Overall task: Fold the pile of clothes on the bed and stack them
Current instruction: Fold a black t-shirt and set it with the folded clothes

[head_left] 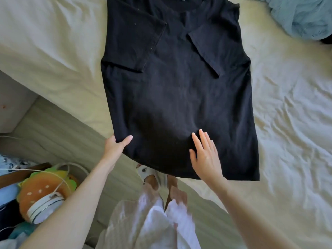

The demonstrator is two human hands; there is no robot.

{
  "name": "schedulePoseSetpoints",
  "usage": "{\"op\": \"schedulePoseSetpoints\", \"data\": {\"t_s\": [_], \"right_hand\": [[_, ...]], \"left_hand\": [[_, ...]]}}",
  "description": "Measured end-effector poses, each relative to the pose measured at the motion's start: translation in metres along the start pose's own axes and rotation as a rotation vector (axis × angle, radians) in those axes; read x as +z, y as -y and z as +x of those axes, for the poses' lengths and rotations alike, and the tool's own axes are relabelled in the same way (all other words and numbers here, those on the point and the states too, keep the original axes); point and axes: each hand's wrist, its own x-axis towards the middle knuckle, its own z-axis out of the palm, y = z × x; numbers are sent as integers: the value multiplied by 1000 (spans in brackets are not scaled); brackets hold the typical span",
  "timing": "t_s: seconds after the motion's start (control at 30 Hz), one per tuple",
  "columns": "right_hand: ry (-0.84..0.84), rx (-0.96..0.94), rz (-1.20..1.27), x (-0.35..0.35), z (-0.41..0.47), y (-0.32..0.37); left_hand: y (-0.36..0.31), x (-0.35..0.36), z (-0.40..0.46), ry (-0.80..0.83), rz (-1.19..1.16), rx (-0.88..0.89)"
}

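Two bare hands meet the black cotton T-shirt (172, 90) spread on the cream-sheeted bed (287, 114): left hand (116, 146) pinches its hem corner; right hand (206, 155) rests flat, fingers straight.

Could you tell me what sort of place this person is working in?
Most likely a home bedroom: a bed with rumpled cream sheets, a black T-shirt spread on it, and a burger-shaped plush toy beside the bed.

Left hand (115, 147) pinching the shirt (176, 90) hem corner, thumb on top, right hand (205, 155) flat, fingers straight, both bare forearms reaching forward
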Motion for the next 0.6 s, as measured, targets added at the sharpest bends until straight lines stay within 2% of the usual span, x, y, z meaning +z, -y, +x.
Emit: {"op": "schedulePoseSetpoints", "data": {"t_s": [0.23, 0.33, 0.5, 0.6], "right_hand": [[-109, 93, -26, -6, -24, -51], [-137, 127, -44, -10, -32, -71], [-131, 315, -28, -22, -44, -104], [-107, 398, 43, -27, -53, -121]], "left_hand": [[39, -1, -47, 126, -37, -151], [47, 1, -66, 54, -86, -122], [57, -1, -92, -62, -67, -19], [61, -6, -101, -150, -192, -62]]}}
